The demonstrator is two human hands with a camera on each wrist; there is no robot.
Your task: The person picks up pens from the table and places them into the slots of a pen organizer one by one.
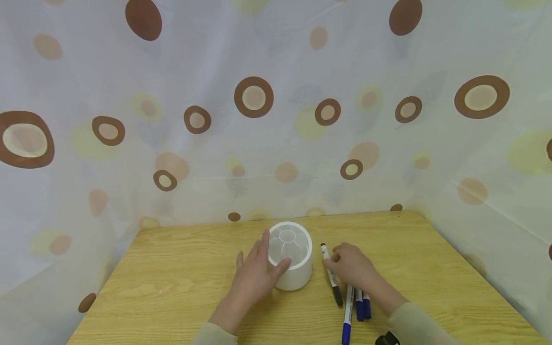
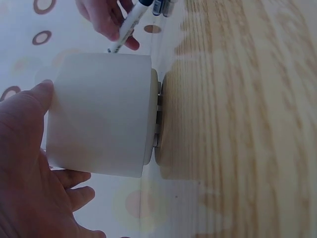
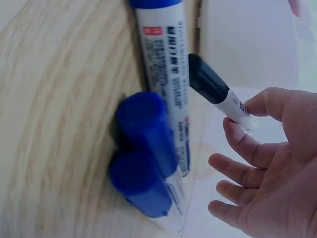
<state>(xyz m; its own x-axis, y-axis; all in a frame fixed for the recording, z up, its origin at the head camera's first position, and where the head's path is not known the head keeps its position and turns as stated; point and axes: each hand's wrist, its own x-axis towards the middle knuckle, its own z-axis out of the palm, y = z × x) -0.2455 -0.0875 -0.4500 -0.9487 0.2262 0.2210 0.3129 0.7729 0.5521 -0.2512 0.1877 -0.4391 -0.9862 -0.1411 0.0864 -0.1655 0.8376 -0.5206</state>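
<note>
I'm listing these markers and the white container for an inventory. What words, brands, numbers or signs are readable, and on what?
None reads clearly enough to quote.
Blue-capped marker with a red label: lines of characters, too blurred.
Other two blue-capped markers: no legible print.
Black-capped marker: print too small and blurred.
White container: no text visible.

head: above table (image 1: 185, 268), facing forward and down; widest view
left wrist: near, side-on to white container (image 2: 99, 114); rolled sideways
right wrist: closest, on blue-capped markers (image 3: 144, 128)
shared: container and markers, all three
</note>
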